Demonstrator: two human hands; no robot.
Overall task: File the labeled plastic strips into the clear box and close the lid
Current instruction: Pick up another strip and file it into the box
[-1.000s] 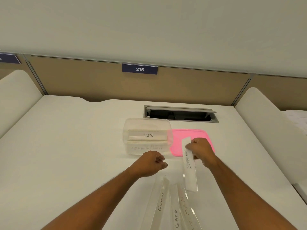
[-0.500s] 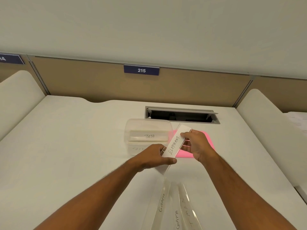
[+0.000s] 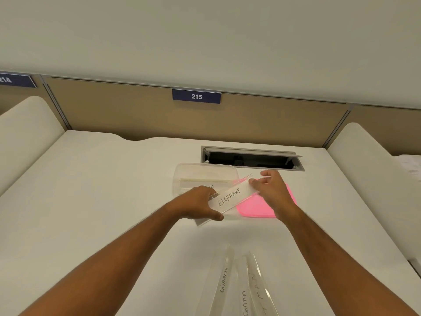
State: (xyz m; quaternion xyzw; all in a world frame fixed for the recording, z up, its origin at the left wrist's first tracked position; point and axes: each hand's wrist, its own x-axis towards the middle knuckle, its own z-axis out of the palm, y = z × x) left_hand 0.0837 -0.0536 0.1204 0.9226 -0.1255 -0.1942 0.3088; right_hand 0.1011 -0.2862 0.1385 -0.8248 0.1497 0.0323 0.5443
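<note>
An office workstation is indicated — a white desk [image 3: 95, 192] bounded by tan partitions [image 3: 127, 110], numbered 215 [image 3: 196, 96], with a cable hatch [image 3: 250, 159].

The left hand [image 3: 200, 205] and the ELEPHANT strip [image 3: 230, 198] cover the near wall of the clear box [image 3: 205, 176] and most of a label inside it. The right hand [image 3: 272, 190] hides part of the pink lid [image 3: 255, 208]. Three strips [image 3: 224, 283] at the desk's near edge are cut off by the bottom border, the rightmost label unreadable.
</note>
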